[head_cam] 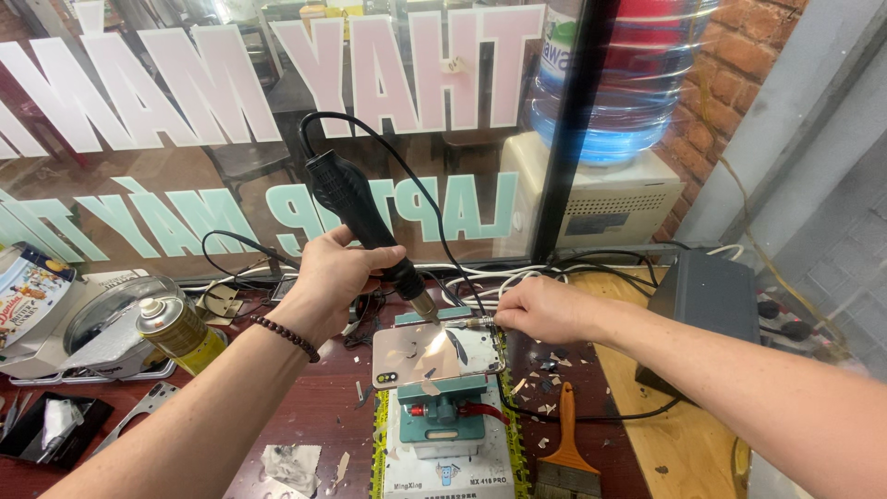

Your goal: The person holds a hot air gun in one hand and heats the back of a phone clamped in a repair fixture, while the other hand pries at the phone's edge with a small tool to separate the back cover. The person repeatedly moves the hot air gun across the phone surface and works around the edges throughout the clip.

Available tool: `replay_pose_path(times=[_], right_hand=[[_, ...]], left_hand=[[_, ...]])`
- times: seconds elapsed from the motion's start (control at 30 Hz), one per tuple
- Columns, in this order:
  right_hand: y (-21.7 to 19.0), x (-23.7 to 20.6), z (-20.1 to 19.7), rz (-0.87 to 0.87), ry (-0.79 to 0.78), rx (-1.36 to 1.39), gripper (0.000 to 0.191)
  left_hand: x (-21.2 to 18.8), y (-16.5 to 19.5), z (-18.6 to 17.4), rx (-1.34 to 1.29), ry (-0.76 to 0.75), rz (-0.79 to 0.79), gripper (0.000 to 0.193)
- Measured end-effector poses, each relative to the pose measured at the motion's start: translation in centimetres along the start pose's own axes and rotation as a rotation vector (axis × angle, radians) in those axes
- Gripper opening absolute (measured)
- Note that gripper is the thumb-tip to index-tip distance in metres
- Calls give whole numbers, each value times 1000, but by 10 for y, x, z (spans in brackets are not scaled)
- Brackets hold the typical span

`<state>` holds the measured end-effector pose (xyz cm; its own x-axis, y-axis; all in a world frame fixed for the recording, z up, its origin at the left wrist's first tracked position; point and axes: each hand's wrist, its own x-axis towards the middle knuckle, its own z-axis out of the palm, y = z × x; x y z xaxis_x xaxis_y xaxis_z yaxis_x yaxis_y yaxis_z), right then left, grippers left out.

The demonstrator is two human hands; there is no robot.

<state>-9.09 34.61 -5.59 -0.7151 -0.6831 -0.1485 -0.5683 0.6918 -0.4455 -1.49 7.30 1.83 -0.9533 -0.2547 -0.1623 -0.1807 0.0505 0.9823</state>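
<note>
Clenching the black hot-air gun [356, 211] by its stiff, light handle, the left hand [334, 277] aims its nozzle at the fragile, slippery phone back [434, 352] clamped on the table, while the right hand [540, 310] pinches a thin metal tool [476, 322] at the phone's top edge.

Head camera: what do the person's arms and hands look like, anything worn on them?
Both forearms are bare, with no sleeves in view and no gloves. The left hand has a bracelet of dark round beads around its wrist. The right hand shows no ring, watch or band. No markings or cables on either arm.
</note>
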Motion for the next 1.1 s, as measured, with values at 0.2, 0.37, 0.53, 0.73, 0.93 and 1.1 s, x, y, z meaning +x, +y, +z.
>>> replay_pose_path(times=[0.2, 0.37, 0.53, 0.73, 0.93, 1.1], right_hand=[[8, 6, 4, -39, -16, 51, 28], [10, 4, 7, -73, -23, 107, 28], [9, 2, 8, -28, -35, 154, 28], [5, 1, 7, 76, -102, 223, 32], [-2, -1, 5, 206, -132, 249, 34], [-15, -15, 10, -92, 205, -36, 26]], left_hand=[[-3, 2, 1, 10, 11, -10, 23], [-10, 9, 2, 20, 14, -22, 22], [-13, 13, 2, 59, 23, -4, 23], [-12, 12, -3, 45, 19, -3, 24], [-14, 8, -11, 45, 49, -5, 24], [-12, 4, -16, 10, 44, 2, 27]])
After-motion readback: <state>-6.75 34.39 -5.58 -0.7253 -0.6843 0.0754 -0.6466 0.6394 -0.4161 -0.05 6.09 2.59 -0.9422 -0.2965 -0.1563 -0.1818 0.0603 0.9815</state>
